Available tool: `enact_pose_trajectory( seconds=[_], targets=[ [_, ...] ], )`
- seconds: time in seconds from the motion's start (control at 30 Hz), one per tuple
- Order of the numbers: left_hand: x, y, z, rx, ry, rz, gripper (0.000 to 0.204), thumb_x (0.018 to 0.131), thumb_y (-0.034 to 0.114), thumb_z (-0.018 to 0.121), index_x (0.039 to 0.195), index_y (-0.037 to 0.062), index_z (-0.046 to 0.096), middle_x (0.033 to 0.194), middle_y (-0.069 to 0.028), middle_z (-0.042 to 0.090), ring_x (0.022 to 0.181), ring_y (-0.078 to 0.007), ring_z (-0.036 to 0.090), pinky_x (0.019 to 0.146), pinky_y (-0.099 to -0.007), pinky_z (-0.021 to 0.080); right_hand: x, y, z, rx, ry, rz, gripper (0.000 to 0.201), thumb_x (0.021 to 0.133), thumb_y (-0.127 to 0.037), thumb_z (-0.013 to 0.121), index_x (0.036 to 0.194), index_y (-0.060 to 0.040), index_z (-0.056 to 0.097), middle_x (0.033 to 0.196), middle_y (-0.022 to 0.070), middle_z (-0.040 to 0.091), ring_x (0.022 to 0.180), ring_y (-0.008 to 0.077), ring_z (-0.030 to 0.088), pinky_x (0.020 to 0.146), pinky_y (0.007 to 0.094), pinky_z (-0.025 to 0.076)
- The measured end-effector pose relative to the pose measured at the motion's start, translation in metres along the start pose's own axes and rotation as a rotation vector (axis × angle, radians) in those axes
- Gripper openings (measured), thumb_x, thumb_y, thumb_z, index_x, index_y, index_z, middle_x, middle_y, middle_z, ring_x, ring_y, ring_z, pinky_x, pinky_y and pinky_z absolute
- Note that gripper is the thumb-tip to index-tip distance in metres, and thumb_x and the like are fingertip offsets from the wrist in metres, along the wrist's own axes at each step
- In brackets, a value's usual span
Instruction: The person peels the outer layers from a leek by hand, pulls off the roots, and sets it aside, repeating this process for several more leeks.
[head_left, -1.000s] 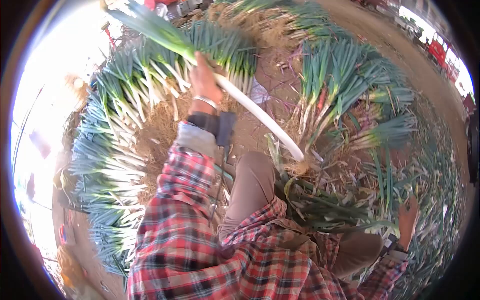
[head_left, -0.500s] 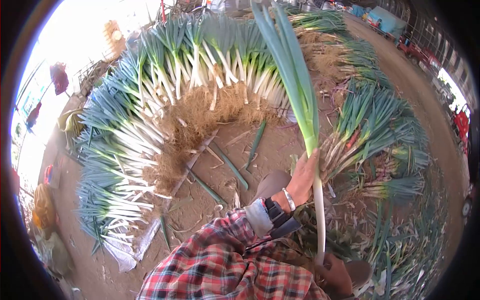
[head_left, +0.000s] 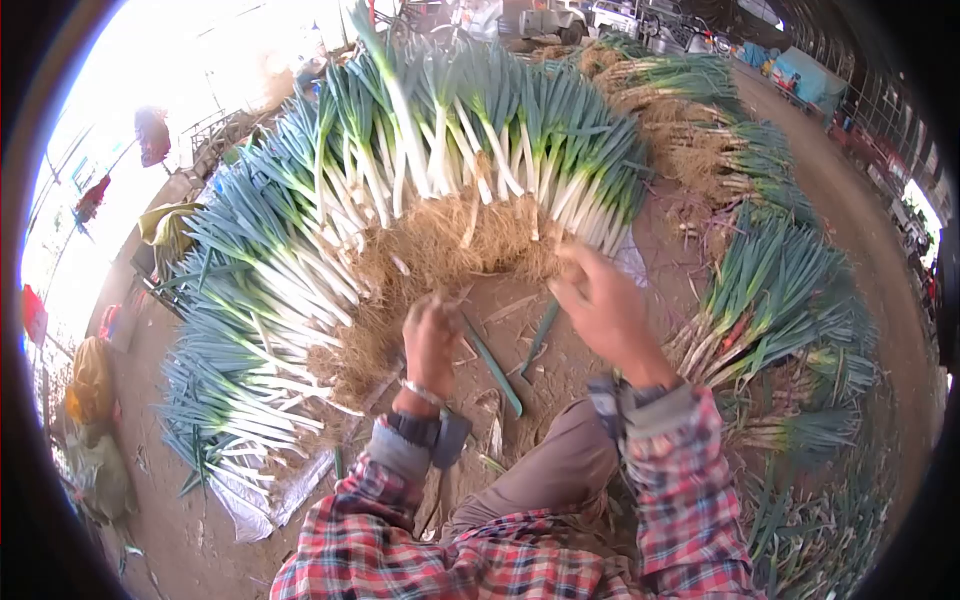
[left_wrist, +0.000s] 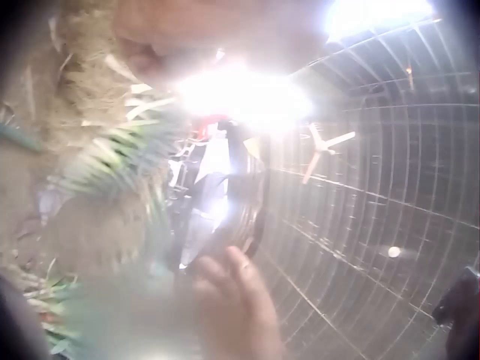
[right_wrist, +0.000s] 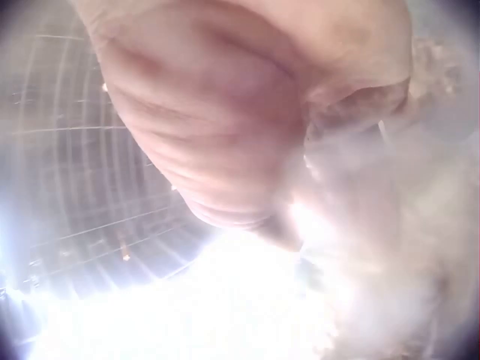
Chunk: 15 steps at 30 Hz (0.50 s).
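My left hand (head_left: 432, 345), fingers loosely bent, hovers in front of the hairy roots of the leeks with nothing visible in it. To its right my right hand (head_left: 608, 310) is raised, blurred, its fingers pointing left near the roots and holding nothing visible. A long leek (head_left: 400, 115) lies on top of the curved row of leeks (head_left: 290, 270), leaves outward. In the left wrist view the right hand (left_wrist: 236, 300) shows extended fingers. The right wrist view shows the right hand (right_wrist: 217, 112) close up, fingertips partly hidden.
Loose green leaves (head_left: 490, 365) lie on the soil inside the curve. More leek bundles (head_left: 770, 290) lie at the right, with leaf scraps (head_left: 820, 520) below them. White sheeting (head_left: 245, 510) shows under the row's near end. Vehicles (head_left: 640, 20) stand far off.
The leek has left my hands and a long one now lies on the row. My left hand has moved left; my right hand has come up and forward. The view has turned toward the row.
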<state>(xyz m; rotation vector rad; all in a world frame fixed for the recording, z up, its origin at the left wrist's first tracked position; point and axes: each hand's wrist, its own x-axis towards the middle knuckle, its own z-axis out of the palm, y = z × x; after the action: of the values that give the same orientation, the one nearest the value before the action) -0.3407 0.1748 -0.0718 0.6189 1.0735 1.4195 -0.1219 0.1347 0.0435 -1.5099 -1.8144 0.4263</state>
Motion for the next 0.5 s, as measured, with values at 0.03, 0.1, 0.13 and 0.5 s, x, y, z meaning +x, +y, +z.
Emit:
enact_pose_trajectory(
  seconds=[0.03,0.1,0.13,0.5],
  targets=[
    [-0.007,-0.019,-0.007,0.026,-0.075,-0.022,0.022,0.095,0.017,0.052,0.115,0.0078,0.056,0.087,0.0012,0.062,0.067,-0.0069,0.055,0.055,-0.0211,0.044,-0.021,0.039,0.003,0.11,-0.016,0.079,0.04,0.089,-0.02,0.065,0.122,0.0021,0.057,0.101,0.0163,0.065,0.078,0.0212,0.063,0.066,0.0317,0.05],
    [-0.027,-0.038,-0.001,0.062,-0.176,-0.147,0.02,0.092,0.013,0.054,0.11,0.0038,0.057,0.085,-0.0017,0.061,0.068,-0.0092,0.055,0.058,-0.0235,0.046,-0.093,0.099,-0.009,0.242,-0.076,0.378,0.035,0.088,-0.02,0.066,0.114,0.0028,0.061,0.092,0.0136,0.066,0.067,0.019,0.062,0.057,0.0315,0.049],
    [-0.036,-0.041,0.014,0.08,-0.209,-0.181,0.019,0.092,0.012,0.054,0.108,0.0036,0.058,0.083,-0.0011,0.061,0.067,-0.0093,0.055,0.058,-0.0235,0.046,-0.138,0.127,-0.017,0.275,-0.016,0.614,0.034,0.088,-0.018,0.066,0.113,0.003,0.061,0.088,0.0122,0.067,0.062,0.0159,0.061,0.054,0.0301,0.049],
    [-0.137,-0.11,0.225,0.102,-1.046,-0.413,0.007,0.097,0.013,0.055,0.091,0.0093,0.056,0.061,0.006,0.04,0.053,-0.0056,0.038,0.051,-0.0221,0.033,-0.465,0.32,-0.049,0.604,0.941,1.309,0.023,0.092,-0.02,0.058,0.081,0.0001,0.063,0.068,0.0049,0.062,0.059,0.0147,0.06,0.052,0.0298,0.046]
  ],
)
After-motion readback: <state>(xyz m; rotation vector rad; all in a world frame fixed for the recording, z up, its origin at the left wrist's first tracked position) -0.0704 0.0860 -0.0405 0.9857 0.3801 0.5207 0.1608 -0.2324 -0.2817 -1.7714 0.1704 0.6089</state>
